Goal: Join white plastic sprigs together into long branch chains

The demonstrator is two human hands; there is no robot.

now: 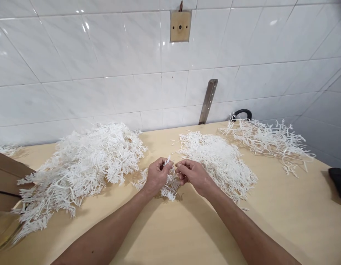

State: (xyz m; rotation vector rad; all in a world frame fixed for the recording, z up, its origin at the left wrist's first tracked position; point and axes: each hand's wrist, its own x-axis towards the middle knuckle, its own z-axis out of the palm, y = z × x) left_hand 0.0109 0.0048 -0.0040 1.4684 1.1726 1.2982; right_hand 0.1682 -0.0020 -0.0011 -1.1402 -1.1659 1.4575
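Observation:
My left hand (pixel 157 177) is closed on a white branched plastic piece (pixel 170 189), whose thin prongs stick out above the thumb and hang below the fingers. Close by on the right, my right hand (pixel 195 176) has its thumb and index finger pinched at the piece's edge. Whatever lies between those fingertips is too small to make out. To the left spreads a big tangled heap of similar white branched pieces (pixel 90 162). Beside my right hand lies a pile of short, loose white bits (pixel 220 158).
Thin, mostly bare white branches (pixel 266 140) lie at the back right. Behind them shows a black curved handle (pixel 243 113). A metal strip (pixel 208 101) leans on the tiled wall. A brown box (pixel 7 180) stands at the left edge, a black object (pixel 338 182) at the right.

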